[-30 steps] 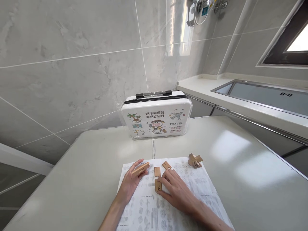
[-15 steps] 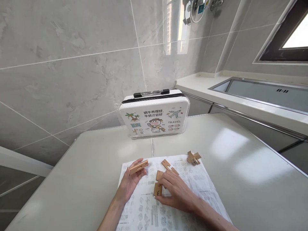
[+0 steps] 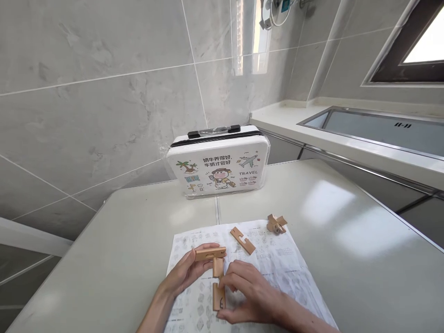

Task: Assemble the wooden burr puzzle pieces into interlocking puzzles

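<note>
My left hand (image 3: 190, 270) is closed on a flat wooden puzzle piece (image 3: 210, 253) with a slot along its edge and a mark at its right end. In my right hand (image 3: 249, 293) is a notched wooden puzzle piece (image 3: 218, 297), gripped between thumb and fingers, a dark number at its near end. Its far end comes up to the left-hand piece; whether they touch I cannot tell. Beyond my right hand another notched wooden piece (image 3: 243, 240) lies flat on the printed sheet (image 3: 277, 268). A cross-shaped wooden assembly (image 3: 276, 224) sits at the sheet's far right corner.
A white cartoon-printed case (image 3: 218, 162) in clear wrap stands behind the sheet against the tiled wall (image 3: 104, 115). The pale tabletop (image 3: 121, 259) extends to both sides. A counter with a sink (image 3: 374, 132) rises at the right.
My left hand has moved right and nearer, its piece now level. My right hand has drawn its piece slightly nearer and left, bringing the pieces together and uncovering the one lying beyond.
</note>
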The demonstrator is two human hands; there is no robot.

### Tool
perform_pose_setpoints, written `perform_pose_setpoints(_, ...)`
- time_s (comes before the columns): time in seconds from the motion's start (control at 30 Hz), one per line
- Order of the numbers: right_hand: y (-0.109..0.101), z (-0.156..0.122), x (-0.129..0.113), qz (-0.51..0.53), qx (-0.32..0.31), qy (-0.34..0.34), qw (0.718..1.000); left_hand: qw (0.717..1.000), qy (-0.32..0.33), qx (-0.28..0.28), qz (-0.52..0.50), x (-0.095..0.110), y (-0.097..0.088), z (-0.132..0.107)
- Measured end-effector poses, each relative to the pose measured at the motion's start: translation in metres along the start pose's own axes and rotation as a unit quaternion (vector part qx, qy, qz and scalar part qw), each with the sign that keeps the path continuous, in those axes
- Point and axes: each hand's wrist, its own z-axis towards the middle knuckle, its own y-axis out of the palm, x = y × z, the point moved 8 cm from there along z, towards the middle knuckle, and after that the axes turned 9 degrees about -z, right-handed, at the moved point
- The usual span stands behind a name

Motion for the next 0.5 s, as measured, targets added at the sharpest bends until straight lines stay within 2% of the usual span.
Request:
perform_pose_setpoints(0.2,-0.001,-0.001,-0.005,-0.012,0.028,-0.023,0.999,0.999,-0.030,-0.013,0.011,-0.006,0.004,0.000)
perform_pose_setpoints(0.5,-0.003,0.001,-0.008,-0.001,0.025,-0.039,0.999,0.997,-0.073,-0.023,0.019,-0.014,0.003,-0.001)
